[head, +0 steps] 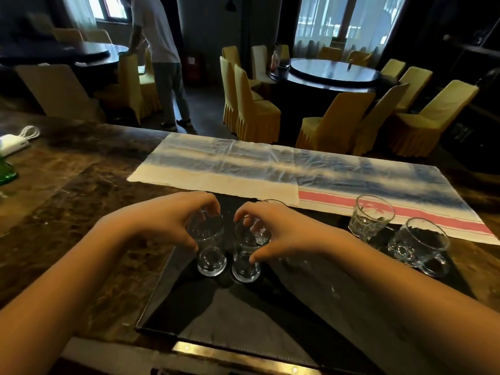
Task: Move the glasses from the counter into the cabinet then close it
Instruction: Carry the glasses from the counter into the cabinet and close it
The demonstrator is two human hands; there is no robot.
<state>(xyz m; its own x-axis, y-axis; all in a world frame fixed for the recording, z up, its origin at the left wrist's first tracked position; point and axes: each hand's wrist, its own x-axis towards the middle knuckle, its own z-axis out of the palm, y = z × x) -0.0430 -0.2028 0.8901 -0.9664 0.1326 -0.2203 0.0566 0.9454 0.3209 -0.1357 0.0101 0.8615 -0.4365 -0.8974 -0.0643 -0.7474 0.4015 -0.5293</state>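
Fingers and thumb of your left hand wrap around the upper part of a tall clear glass, thumb on the near side and fingertips over the far rim. Your right hand grips a second tall glass the same way, thumb low on the near side, index finger curled over the rim. The two glasses stand upright and just beside each other on a black mat that lies on the brown marble counter. Whether their bases still touch the mat, you cannot tell.

Just behind your right hand, the rim of another glass peeks out; the rest is hidden. Farther right, two wider glasses stand on the mat: one at the edge of a striped cloth, the other nearer and to its right. The cloth is spread flat along the far side of the counter, with a red band on its right half.

At the far left of the counter sit a white charger with a coiled cable and part of a green bottle.

Beyond the counter are round dark tables, yellow-covered chairs, and a person bent over a chair at the left table.
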